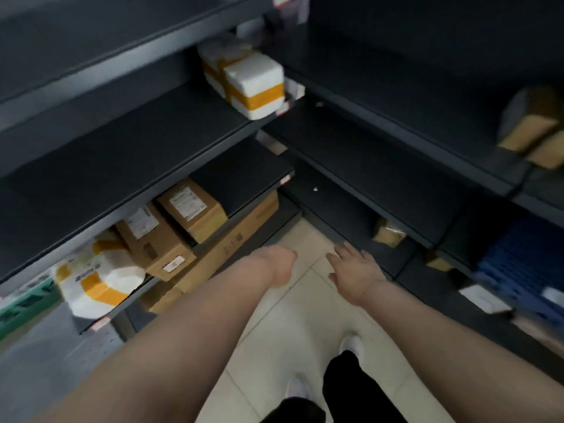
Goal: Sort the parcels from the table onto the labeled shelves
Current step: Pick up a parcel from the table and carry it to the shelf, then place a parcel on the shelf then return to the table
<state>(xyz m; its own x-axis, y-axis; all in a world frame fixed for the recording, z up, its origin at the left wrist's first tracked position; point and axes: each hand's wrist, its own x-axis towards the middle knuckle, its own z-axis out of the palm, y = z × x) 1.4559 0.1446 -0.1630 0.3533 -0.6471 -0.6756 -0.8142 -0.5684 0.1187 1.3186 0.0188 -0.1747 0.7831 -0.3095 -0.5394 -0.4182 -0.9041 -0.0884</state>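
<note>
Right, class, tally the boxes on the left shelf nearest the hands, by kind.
Labelled brown cardboard boxes: 2
White foam box with orange tape: 1
Total: 3
The green item at the left edge is too blurred to class, so it is left out.

We read no text anywhere. White shipping labels (pixel 186 204) on cardboard boxes (pixel 158 242) below the foam parcel (pixel 253 83) are blurred; the shelf-edge tag (pixel 285 179) below it has unreadable print too.
</note>
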